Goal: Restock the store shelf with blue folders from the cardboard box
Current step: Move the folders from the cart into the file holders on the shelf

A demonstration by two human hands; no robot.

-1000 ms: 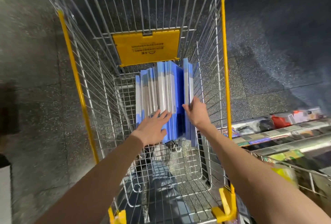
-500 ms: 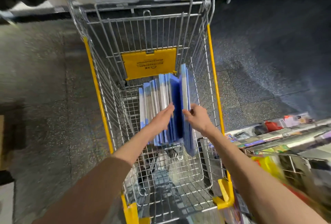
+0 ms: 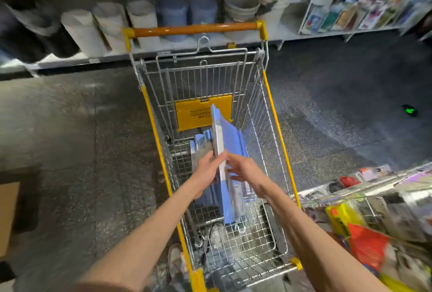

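Blue folders (image 3: 230,137), a small batch on edge and tilted, are sandwiched between the left hand (image 3: 205,175) and the right hand (image 3: 245,171). Each hand presses a flat palm and near-straight fingers against one face, and neither curls round the batch. Both forearms reach forward and down into the shopping cart (image 3: 273,109), where the remaining folders (image 3: 201,144) stand. The step looks like lifting a batch out. Next, it needs an even squeeze while turning to the store shelf (image 3: 350,189), probably the one on the right.
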